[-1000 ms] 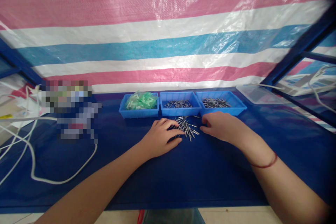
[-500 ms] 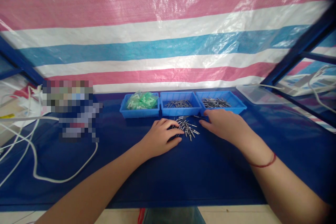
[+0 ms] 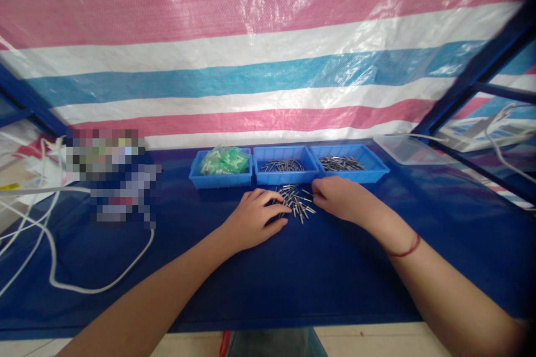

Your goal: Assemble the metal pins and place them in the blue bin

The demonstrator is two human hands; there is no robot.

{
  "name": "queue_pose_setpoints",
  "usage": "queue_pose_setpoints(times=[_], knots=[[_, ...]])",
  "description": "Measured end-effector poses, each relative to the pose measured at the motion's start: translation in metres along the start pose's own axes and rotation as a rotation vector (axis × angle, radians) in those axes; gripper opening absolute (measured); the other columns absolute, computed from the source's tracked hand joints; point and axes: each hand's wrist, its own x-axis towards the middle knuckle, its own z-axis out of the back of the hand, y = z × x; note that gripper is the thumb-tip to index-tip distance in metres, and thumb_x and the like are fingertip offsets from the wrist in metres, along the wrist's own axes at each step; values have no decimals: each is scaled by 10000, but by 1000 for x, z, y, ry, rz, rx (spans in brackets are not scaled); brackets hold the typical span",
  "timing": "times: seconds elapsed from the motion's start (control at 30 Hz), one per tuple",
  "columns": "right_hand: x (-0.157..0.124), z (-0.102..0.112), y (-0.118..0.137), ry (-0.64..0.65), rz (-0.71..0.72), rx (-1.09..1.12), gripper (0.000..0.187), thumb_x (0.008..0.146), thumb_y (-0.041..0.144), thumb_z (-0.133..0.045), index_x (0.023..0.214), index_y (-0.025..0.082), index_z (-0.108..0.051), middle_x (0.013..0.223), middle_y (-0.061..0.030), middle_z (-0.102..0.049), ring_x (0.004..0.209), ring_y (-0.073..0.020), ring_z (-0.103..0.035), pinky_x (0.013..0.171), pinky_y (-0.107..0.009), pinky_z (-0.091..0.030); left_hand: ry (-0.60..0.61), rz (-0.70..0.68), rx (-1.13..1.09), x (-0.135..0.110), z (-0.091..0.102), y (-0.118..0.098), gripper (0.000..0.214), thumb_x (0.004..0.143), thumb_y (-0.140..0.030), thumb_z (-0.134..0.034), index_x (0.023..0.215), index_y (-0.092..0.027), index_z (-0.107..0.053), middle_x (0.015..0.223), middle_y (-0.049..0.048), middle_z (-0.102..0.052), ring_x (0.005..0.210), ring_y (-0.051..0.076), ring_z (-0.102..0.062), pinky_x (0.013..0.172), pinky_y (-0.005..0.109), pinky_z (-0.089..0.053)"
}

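Note:
A loose pile of small metal pins (image 3: 298, 202) lies on the blue table cover (image 3: 293, 273), just in front of three blue trays. My left hand (image 3: 253, 218) rests on the cover at the pile's left edge. Its fingers are curled over the nearest pins, and what they hold is hidden. My right hand (image 3: 341, 199) is at the pile's right edge, its fingertips pinched together on a pin there. A red string circles my right wrist.
The left blue tray (image 3: 196, 177) holds green plastic parts; the middle tray (image 3: 312, 164) and the right tray (image 3: 379, 166) hold metal pins. A clear lid (image 3: 408, 150) lies at the right. White cables (image 3: 54, 268) and a blurred object lie at the left. A striped tarp hangs behind.
My right hand reached up towards the right tray, then came back left and down to the pile's right edge. My left hand stayed in place.

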Motion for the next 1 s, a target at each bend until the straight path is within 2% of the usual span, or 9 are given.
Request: queue_pose_setpoints(times=[0.13,0.2,0.3,0.4,0.5,0.73,0.83,0.93,1.0], knots=[[-3,5,-1,-36,84,62,192,871,243,-429,802,158,-586,797,-100,-659,724,-201,-618,597,-282,-334,-57,25,-52,0,0,-2,292,914,-355,-510,1166,-263,-626,1238,55,-580,1153,233,-487,985,407,-374],[-8,11,0,-100,136,134,179,885,253,-422,794,169,-550,719,-70,-626,663,-180,-586,589,-278,-323,-142,62,-125,1,-1,-4,355,908,-370,-523,1236,-240,-569,1209,62,-600,1137,220,-510,990,391,-387],[-15,19,7,-165,295,354,142,911,252,-402,815,189,-484,624,2,-547,556,-133,-507,561,-257,-313,-283,111,-263,2,-3,-8,437,882,-376,-572,1280,-209,-510,1116,59,-649,1058,199,-570,960,353,-425],[-19,21,17,-146,478,567,109,911,227,-408,813,199,-450,635,31,-522,529,-105,-470,540,-232,-319,-357,137,-374,3,-5,-11,313,883,-337,-572,1161,-193,-589,1013,50,-681,947,177,-620,884,302,-464],[-21,19,24,-183,553,625,100,900,200,-420,803,200,-446,690,23,-527,573,-100,-481,563,-226,-337,-375,184,-430,2,-4,-14,174,895,-306,-545,945,-185,-660,911,35,-698,850,159,-639,807,265,-476],[-23,21,28,-337,563,561,111,912,183,-429,803,205,-434,715,14,-508,628,-114,-469,604,-238,-362,-423,292,-570,2,0,-15,190,889,-332,-545,921,-177,-649,882,18,-693,813,143,-631,777,241,-475],[-20,16,33,-545,545,576,93,929,210,-433,855,201,-489,770,-11,-544,704,-131,-511,665,-256,-405,-419,329,-696,3,-3,-12,205,876,-354,-566,924,-170,-645,881,27,-685,820,149,-629,774,246,-482],[-15,6,39,-742,444,732,71,917,249,-493,947,197,-530,791,-17,-562,711,-133,-535,692,-269,-440,-429,356,-835,6,-5,-10,221,843,-360,-611,919,-156,-644,868,31,-680,794,144,-628,750,245,-489],[-13,1,43,-763,359,875,104,898,285,-536,950,196,-547,775,-13,-562,679,-128,-534,663,-267,-454,-437,364,-900,7,-5,-10,222,822,-356,-635,903,-149,-642,846,28,-676,777,140,-627,747,247,-492]])
